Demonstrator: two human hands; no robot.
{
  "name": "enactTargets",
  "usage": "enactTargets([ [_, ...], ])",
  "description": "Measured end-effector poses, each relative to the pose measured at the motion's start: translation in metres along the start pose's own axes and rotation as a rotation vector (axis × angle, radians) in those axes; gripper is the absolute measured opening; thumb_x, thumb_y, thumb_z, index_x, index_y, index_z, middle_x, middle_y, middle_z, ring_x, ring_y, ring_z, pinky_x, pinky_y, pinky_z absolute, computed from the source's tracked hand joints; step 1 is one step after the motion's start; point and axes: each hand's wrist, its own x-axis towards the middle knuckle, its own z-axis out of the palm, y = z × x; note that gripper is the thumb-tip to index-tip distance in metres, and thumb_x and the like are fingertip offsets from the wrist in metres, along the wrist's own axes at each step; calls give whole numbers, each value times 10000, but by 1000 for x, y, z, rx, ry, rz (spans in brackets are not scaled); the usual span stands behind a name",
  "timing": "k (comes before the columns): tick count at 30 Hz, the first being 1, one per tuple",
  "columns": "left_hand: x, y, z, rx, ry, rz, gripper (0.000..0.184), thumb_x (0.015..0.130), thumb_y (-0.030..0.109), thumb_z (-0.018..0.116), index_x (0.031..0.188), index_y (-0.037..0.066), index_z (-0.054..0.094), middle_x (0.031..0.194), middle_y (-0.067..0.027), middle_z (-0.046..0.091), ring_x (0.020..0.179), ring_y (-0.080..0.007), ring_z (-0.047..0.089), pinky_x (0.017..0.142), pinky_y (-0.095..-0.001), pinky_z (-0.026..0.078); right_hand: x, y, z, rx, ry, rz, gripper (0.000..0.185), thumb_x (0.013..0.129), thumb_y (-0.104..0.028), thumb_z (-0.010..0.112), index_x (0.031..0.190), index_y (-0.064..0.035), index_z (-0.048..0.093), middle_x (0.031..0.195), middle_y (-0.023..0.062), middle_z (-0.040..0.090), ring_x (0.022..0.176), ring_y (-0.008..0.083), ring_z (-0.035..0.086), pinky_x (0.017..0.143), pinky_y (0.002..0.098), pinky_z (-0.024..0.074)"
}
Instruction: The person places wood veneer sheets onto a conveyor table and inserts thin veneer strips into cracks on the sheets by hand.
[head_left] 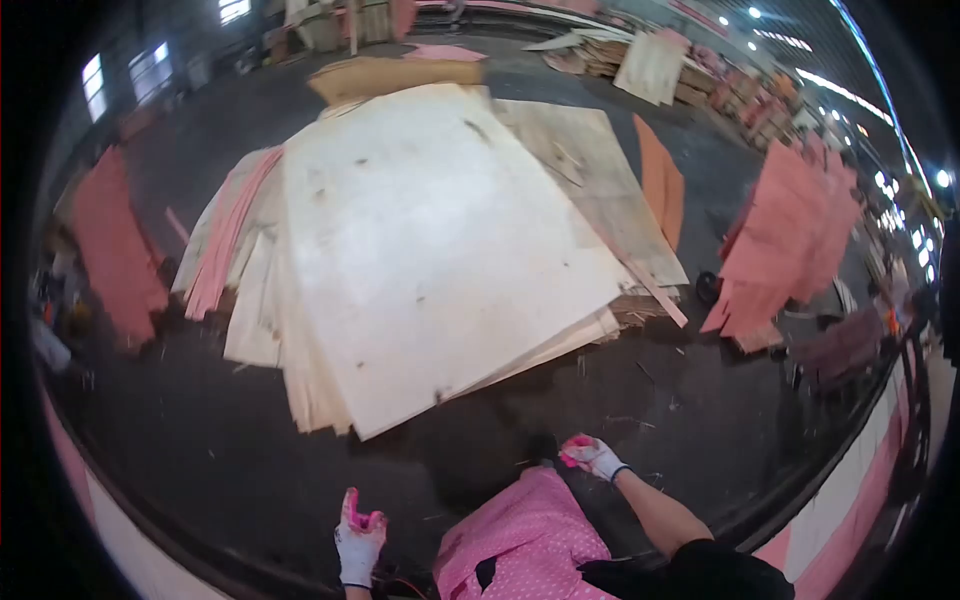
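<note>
My left hand [360, 540], in a white glove with pink fingertips, is low in the view, left of my pink dotted apron [525, 535]. Its index finger points up and the thumb stands apart, with nothing in it. My right hand [595, 457], gloved the same way, is right of the apron over the dark floor. Its fingers are curled in, and I see nothing in them. Ahead of both hands, touched by neither, lies a wide pale wood veneer sheet [440, 240] on top of a fanned stack of veneer sheets [310, 385].
Pink veneer pieces [790, 240] stand in a pile at the right, and another pink pile [115, 250] is at the left. A pink strip bundle [235, 235] lies on the stack's left side. More stacked sheets [650, 65] are farther back. Splinters litter the dark floor [220, 450].
</note>
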Motion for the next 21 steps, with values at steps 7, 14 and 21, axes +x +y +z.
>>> enactTargets([
  [7,23,154,239,269,-426,125,891,765,211,833,1490,-9,364,1298,-135,550,1147,-203,533,940,-325,461,118,-77,-309,381,380,-119,223,868,-163,743,1046,-64,652,856,130,714,662,258,701,519,361,556],
  [14,52,287,416,368,-553,155,1056,689,148,886,1544,22,280,1417,-194,515,1184,-247,580,828,-306,554,185,-184,-440,514,458,-331,205,893,-209,710,1031,-90,617,889,141,698,704,295,703,535,405,577],
  [21,137,330,446,976,-389,503,1007,755,360,781,1517,-24,246,1491,-289,377,1396,-455,365,1106,-496,388,176,-108,-388,595,297,-95,316,839,-69,772,1101,-92,597,1012,94,674,915,260,689,739,425,612],
])
